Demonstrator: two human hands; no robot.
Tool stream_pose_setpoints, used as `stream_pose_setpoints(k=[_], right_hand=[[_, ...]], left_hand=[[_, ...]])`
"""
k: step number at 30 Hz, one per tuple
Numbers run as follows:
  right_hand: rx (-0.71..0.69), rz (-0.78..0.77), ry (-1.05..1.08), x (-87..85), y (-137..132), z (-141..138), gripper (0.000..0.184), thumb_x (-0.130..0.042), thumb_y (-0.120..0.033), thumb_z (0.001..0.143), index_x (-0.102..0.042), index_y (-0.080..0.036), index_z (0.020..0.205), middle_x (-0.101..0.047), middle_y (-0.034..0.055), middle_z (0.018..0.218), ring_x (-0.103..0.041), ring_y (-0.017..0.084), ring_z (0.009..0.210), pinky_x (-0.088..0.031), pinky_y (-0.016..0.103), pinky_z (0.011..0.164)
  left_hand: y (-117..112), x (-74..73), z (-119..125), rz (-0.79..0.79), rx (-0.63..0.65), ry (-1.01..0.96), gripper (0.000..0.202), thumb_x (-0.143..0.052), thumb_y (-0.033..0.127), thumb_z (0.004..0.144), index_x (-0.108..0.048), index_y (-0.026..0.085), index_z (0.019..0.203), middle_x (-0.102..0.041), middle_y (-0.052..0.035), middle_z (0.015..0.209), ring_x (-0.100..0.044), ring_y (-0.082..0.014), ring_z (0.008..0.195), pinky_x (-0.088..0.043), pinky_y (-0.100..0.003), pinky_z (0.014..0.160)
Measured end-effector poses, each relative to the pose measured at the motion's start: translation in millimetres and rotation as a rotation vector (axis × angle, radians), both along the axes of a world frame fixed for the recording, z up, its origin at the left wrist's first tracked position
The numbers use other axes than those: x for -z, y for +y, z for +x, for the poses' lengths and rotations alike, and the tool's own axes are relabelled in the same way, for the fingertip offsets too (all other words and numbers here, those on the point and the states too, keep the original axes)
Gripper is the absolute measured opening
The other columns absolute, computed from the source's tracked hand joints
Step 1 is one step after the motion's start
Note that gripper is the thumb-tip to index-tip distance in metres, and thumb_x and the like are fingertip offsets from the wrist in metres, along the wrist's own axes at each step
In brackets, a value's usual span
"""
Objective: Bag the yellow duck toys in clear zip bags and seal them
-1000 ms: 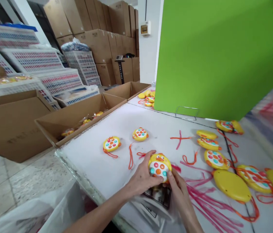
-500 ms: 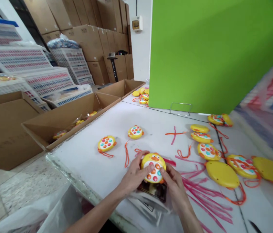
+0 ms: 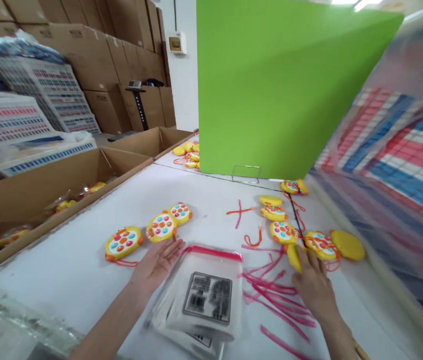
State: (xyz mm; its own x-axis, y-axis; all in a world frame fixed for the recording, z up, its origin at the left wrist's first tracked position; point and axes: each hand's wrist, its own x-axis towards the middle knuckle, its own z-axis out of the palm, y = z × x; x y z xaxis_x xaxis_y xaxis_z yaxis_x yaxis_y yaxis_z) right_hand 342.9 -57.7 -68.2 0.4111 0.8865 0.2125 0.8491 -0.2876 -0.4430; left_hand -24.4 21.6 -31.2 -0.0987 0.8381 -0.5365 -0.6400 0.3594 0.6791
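Observation:
My left hand (image 3: 158,262) lies palm up with its fingers stretched out, holding nothing. Just beyond its fingertips is a yellow duck-shaped toy (image 3: 162,226) with coloured buttons, touching a second duck toy (image 3: 180,213). A third duck toy (image 3: 124,243) sits further left with an orange cord. On the right, my right hand (image 3: 312,280) has its fingers around a yellow duck toy (image 3: 294,258), seen partly from its plain side. Between my hands are clear plastic bags (image 3: 215,262) with a black printed label and a pink top strip.
Pink strips (image 3: 279,300) are scattered right of the bags. More duck toys (image 3: 322,245) lie along the table's right side. A cardboard box (image 3: 64,200) with bagged toys stands at the left edge. A green board (image 3: 271,90) rises at the back, a wire stand (image 3: 247,174) before it.
The duck toy held in both hands now lies beside another at left centre. My left hand has opened; my right hand has moved right onto another duck toy. The view has turned right.

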Motion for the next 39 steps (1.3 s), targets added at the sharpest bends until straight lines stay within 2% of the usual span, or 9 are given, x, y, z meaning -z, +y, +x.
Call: stream_pose_setpoints(k=[6, 9, 11, 15, 19, 23, 29, 35, 39], right_hand=[[0.141, 0.17, 0.446, -14.7, -3, 10, 0.055, -0.046, -0.047, 0.08, -0.05, -0.009, 0.12, -0.062, 0.0139, 0.094, -0.061, 0.028, 0.077, -0.052, 0.044, 0.069], [0.004, 0.283, 0.995, -38.9, -4, -13, 0.052, -0.056, -0.049, 0.079, -0.05, -0.019, 0.121, -0.06, 0.0071, 0.108, -0.059, 0.024, 0.093, -0.054, 0.03, 0.069], [-0.07, 0.258, 1.159, -55.0, 1, -33, 0.052, -0.063, -0.047, 0.076, -0.051, -0.023, 0.121, -0.059, 0.0041, 0.114, -0.055, 0.023, 0.103, -0.052, 0.025, 0.073], [-0.327, 0.13, 1.072, -83.5, 22, -70, 0.047, -0.065, -0.048, 0.074, -0.058, -0.023, 0.114, -0.062, 0.004, 0.111, -0.057, 0.024, 0.102, -0.052, 0.023, 0.074], [-0.598, 0.115, 0.931, -100.7, 36, -105, 0.042, -0.059, -0.048, 0.078, -0.058, -0.021, 0.111, -0.064, 0.0056, 0.106, -0.061, 0.022, 0.09, -0.052, 0.025, 0.071], [-0.626, 0.132, 0.783, -101.3, 37, -135, 0.042, -0.052, -0.05, 0.082, -0.056, -0.02, 0.111, -0.064, 0.0055, 0.103, -0.061, 0.021, 0.085, -0.05, 0.027, 0.072], [-0.707, 0.046, 0.896, -95.0, 39, -147, 0.046, -0.045, -0.05, 0.086, -0.051, -0.018, 0.119, -0.059, 0.0073, 0.114, -0.055, 0.023, 0.1, -0.046, 0.032, 0.085], [-0.705, 0.025, 0.923, -92.8, 43, -140, 0.049, -0.049, -0.05, 0.083, -0.052, -0.018, 0.12, -0.056, 0.0083, 0.12, -0.053, 0.027, 0.105, -0.043, 0.038, 0.09], [-0.717, 0.025, 0.972, -91.7, 44, -138, 0.047, -0.05, -0.048, 0.084, -0.053, -0.018, 0.119, -0.059, 0.0084, 0.116, -0.053, 0.028, 0.105, -0.047, 0.038, 0.086]], left_hand=[[-16, -9.8, 11, -0.014, 0.142, -0.038, 0.015, -0.048, 0.005, 0.082, -0.06, 0.008, 0.091, -0.067, -0.011, 0.079, -0.066, -0.016, 0.067, -0.055, -0.025, 0.058], [-28, -19.3, 33, 0.093, 0.319, 0.009, 0.013, -0.057, 0.011, 0.079, -0.061, 0.009, 0.092, -0.067, -0.0111, 0.077, -0.065, -0.0174, 0.068, -0.052, -0.025, 0.058], [-36, -25.3, 50, 0.161, 0.429, 0.015, 0.017, -0.061, 0.019, 0.078, -0.06, 0.011, 0.092, -0.066, -0.0103, 0.077, -0.064, -0.0182, 0.068, -0.05, -0.025, 0.056], [-45, -40.7, 73, 0.37, 0.552, 0.088, 0.036, -0.064, 0.032, 0.077, -0.054, 0.016, 0.108, -0.064, -0.0102, 0.093, -0.063, -0.0192, 0.078, -0.049, -0.025, 0.057], [-51, -56.3, 81, 0.587, 0.598, 0.126, 0.059, -0.072, 0.026, 0.07, -0.044, 0.023, 0.121, -0.061, -0.0059, 0.1, -0.061, -0.0167, 0.078, -0.049, -0.024, 0.061], [-54, -56.7, 85, 0.577, 0.411, 0.273, 0.05, -0.073, 0.023, 0.068, -0.048, 0.02, 0.111, -0.06, -0.0043, 0.099, -0.058, -0.019, 0.09, -0.049, -0.028, 0.076], [-52, -51.8, 83, 0.437, 0.267, 0.303, 0.059, -0.074, 0.026, 0.067, -0.042, 0.02, 0.117, -0.061, -0.0044, 0.095, -0.06, -0.0189, 0.085, -0.051, -0.03, 0.074], [-55, -52.2, 83, 0.387, 0.303, 0.219, 0.051, -0.068, 0.039, 0.073, -0.046, 0.021, 0.115, -0.063, -0.0046, 0.091, -0.061, -0.0158, 0.067, -0.047, -0.019, 0.044], [-57, -49.6, 80, 0.405, 0.332, 0.077, 0.039, -0.064, 0.038, 0.077, -0.051, 0.019, 0.108, -0.063, -0.0071, 0.098, -0.063, -0.0163, 0.072, -0.049, -0.019, 0.047]])
